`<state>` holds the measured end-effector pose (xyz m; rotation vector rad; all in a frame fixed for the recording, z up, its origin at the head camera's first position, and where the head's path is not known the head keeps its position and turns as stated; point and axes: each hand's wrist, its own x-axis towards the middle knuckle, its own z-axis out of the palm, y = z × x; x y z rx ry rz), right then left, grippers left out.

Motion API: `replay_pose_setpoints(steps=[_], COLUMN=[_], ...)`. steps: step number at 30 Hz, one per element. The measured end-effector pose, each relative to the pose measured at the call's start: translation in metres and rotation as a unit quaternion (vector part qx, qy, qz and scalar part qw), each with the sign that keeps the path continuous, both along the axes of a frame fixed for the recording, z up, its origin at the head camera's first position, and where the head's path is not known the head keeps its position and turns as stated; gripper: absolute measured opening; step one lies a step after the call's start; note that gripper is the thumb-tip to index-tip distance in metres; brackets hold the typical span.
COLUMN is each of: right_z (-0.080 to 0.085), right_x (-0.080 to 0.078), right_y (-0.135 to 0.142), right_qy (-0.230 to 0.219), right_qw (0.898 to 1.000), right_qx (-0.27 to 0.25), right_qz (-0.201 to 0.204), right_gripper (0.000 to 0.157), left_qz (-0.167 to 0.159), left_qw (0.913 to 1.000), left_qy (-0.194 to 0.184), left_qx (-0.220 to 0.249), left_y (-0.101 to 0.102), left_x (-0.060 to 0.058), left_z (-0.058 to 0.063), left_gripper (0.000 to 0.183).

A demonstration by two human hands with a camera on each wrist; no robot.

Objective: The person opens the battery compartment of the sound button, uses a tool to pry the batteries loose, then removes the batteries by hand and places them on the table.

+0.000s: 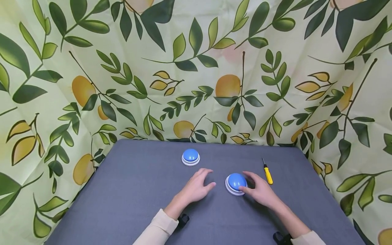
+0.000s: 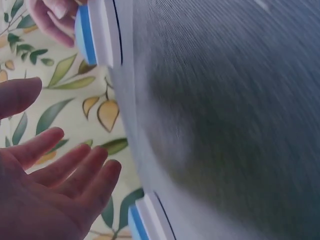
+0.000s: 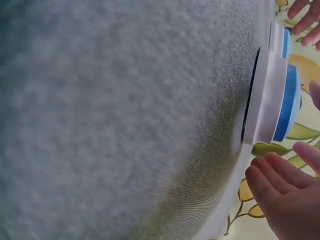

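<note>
Two round push buttons with blue domes and white bases are on the grey table. My right hand (image 1: 260,191) is at the right side of the nearer button (image 1: 235,182), its thumb overlapping the dome's edge in the head view. From the right wrist, the fingers (image 3: 280,182) appear spread beside the white base, with a gap to it. My left hand (image 1: 196,188) hovers over the table between the two buttons, holding nothing. Its fingers (image 2: 75,170) are loosely extended and the thumb stands apart. Farther back sits the other button (image 1: 191,156), beyond the left fingertips.
Right of the right hand lies a screwdriver (image 1: 267,174) with a yellow handle, its dark shaft pointing away. The grey table (image 1: 137,177) meets a leaf-and-fruit patterned cloth (image 1: 190,85) at the back and both sides.
</note>
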<state>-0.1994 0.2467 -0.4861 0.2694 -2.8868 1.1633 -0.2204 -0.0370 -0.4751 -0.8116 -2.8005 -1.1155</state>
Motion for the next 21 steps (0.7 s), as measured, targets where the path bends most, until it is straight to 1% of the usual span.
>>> replay_pose_setpoints(steps=[6,12,17,21], right_z=[-0.001,-0.005,-0.007,-0.006], right_x=[-0.004,-0.010,-0.013,-0.012], right_y=[-0.001,0.000,0.001,0.003], right_qy=[-0.014,-0.028,-0.043,-0.060], right_qw=[1.000,0.998,0.996,0.994], right_qx=[-0.023,-0.058,-0.073,-0.088], right_qz=[0.002,0.011,0.011,0.023], right_gripper=[0.070,0.070,0.069,0.069], left_qz=[-0.013,-0.027,-0.033,-0.039], left_qw=[0.9990,0.9974,0.9971,0.9969], left_qy=[-0.036,-0.051,-0.059,-0.066], left_qx=[0.022,0.043,0.035,0.016], left_y=[0.020,0.037,0.050,0.059], left_x=[-0.005,-0.010,-0.011,-0.012], left_z=[0.000,-0.002,-0.003,-0.003], left_gripper=[0.049,0.048,0.049,0.053])
